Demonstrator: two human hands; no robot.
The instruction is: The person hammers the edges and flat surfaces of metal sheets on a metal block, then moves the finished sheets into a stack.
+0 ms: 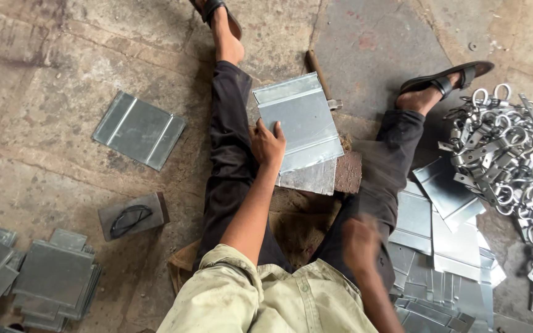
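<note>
While my left hand (268, 145) pinches the near-left edge of the folded galvanised sheet panel (300, 120), thumb on top and fingers curled beneath, the panel lies tilted across the flat steel block (322, 176) between my legs, overhanging it toward twelve o'clock. My right hand (360, 242) is blurred at four o'clock of the block, above my right thigh; I cannot tell whether its fingers are spread or closed, nor whether it carries anything. I judge the step in hand to be seating the panel on the block, and it would go best with the pinch kept at the very edge, clear of the raised folds, and the panel pressed flat so that it bears on the block rather than rocking on one corner. The sheared edges look sharp, so the thumb should stay on the face, not the rim. A wooden-handled hammer (319, 77) lies partly hidden behind the panel at twelve o'clock. At four o'clock a loose pile of blank panels (445, 246) is spread beside my right leg; at two to three o'clock sits a heap of ring-ended metal brackets (513, 154). A single panel (138, 129) lies at ten o'clock, stacked panels (50, 277) at eight.
</note>
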